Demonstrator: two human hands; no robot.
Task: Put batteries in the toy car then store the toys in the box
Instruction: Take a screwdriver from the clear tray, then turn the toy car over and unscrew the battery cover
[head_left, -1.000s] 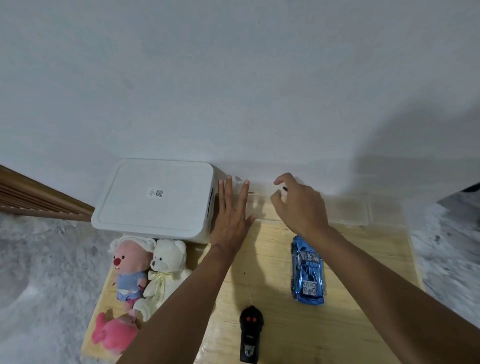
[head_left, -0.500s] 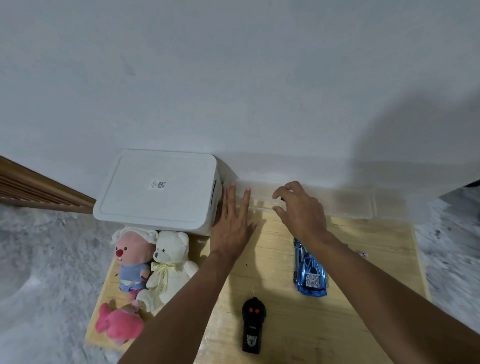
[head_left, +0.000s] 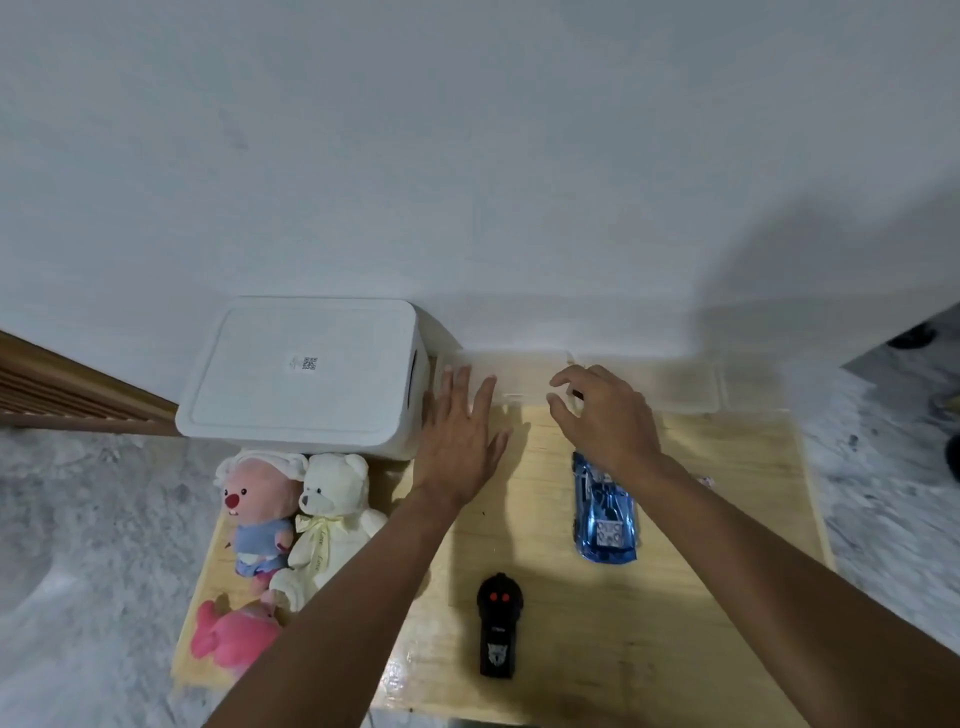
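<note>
**A:** What sits on the far left of the wooden board (head_left: 675, 649)?

**B:** Three soft toys in a cluster near its left edge. A pink-faced plush in a white cap and blue outfit (head_left: 258, 512) stands beside a cream teddy bear with a ribbon (head_left: 330, 525), the two touching. A bright pink plush (head_left: 234, 638) lies below them, nearer the camera. Just behind the toys is a white storage box (head_left: 306, 376), its lid shut, with a small code sticker on top. It stands against the white wall.

**A:** And the hands?

**B:** The left hand (head_left: 460, 441) lies flat, palm down, fingers straight and spread, holding nothing. It rests just right of the box, fingertips reaching a clear plastic tray (head_left: 524, 376) that runs along the wall. The right hand (head_left: 605, 415) is further right, over the same tray, fingers curled with thumb and forefinger drawn close. Whether it pinches anything I cannot tell; the spot is blurred.

**A:** Where is the toy car?

**B:** The shiny blue toy car (head_left: 605, 512) lies on the board under the right wrist, lengthwise, one end towards the camera. A black remote control with two red buttons (head_left: 500, 623) lies left of it and closer, between the forearms.
</note>
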